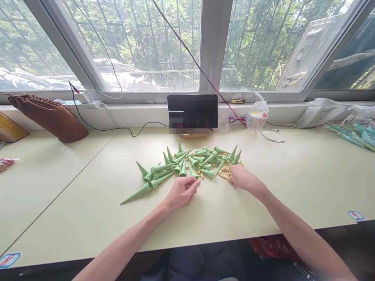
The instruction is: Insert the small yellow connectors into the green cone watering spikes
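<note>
A heap of hollow green plastic spikes [159,168] with ribbed collars lies on the pale table, some standing point up. Small yellow plastic pieces [225,171] are scattered among and beside them. My left hand [183,190] rests at the near edge of the heap, its fingers curled and thumb pressed in. Whatever it may hold is hidden; a yellow piece and the collar of a spike lie right by its fingertips. My right hand [242,177] reaches down to the yellow pieces at the heap's right end, fingers bent together, their tips mostly covered by the hand.
A dark-screened tablet [193,112] leans on a small cardboard stand behind the heap. Further right are a plastic-bagged cup [257,117], a coiled white cable [273,135] and bagged blue-green pieces [359,134]. A brown leather-like bag [55,119] sits at the back left.
</note>
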The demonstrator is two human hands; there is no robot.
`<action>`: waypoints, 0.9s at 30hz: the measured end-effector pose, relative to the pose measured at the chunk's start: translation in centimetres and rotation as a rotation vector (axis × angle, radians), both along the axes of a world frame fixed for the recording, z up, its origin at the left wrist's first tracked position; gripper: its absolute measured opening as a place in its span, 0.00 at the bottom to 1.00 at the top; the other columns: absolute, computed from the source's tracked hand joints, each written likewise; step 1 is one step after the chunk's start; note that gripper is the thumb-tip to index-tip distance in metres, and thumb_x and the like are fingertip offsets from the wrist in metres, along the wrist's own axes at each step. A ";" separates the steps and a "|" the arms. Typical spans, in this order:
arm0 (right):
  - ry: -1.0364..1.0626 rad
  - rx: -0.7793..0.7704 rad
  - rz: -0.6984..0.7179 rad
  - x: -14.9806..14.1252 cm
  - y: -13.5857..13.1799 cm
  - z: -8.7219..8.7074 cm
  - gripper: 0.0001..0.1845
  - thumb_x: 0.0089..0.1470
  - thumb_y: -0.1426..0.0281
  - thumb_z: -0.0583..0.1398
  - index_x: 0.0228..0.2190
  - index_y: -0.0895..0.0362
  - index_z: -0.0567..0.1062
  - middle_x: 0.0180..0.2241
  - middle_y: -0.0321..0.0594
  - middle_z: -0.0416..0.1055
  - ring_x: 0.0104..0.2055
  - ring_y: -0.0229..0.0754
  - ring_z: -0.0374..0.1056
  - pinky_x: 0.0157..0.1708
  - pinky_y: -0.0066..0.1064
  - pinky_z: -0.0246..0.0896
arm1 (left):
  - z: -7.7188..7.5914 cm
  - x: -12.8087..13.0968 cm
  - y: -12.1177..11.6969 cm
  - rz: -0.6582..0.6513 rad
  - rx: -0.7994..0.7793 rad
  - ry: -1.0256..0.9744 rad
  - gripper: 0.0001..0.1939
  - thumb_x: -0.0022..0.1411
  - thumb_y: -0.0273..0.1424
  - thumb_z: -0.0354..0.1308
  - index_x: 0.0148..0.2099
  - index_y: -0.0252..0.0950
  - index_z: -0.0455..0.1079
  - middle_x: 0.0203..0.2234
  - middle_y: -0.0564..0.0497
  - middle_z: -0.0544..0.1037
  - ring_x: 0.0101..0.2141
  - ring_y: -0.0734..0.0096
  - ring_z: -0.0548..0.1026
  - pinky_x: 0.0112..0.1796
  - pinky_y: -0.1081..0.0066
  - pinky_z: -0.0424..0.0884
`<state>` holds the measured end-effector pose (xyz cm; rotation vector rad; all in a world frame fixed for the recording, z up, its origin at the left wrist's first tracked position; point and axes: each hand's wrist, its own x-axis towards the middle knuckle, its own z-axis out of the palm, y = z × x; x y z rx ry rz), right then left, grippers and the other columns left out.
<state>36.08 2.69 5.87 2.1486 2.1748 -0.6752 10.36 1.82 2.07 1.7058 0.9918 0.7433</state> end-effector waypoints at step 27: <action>0.190 0.945 0.433 -4.9 2.1 -5.6 0.12 0.67 0.68 0.53 0.34 0.58 0.74 0.27 0.39 0.69 0.25 0.38 0.65 0.24 0.28 0.53 | -0.4 -1.1 1.3 0.175 0.630 0.201 0.13 0.70 0.32 0.51 0.32 0.36 0.68 0.19 0.57 0.66 0.21 0.77 0.61 0.25 0.75 0.60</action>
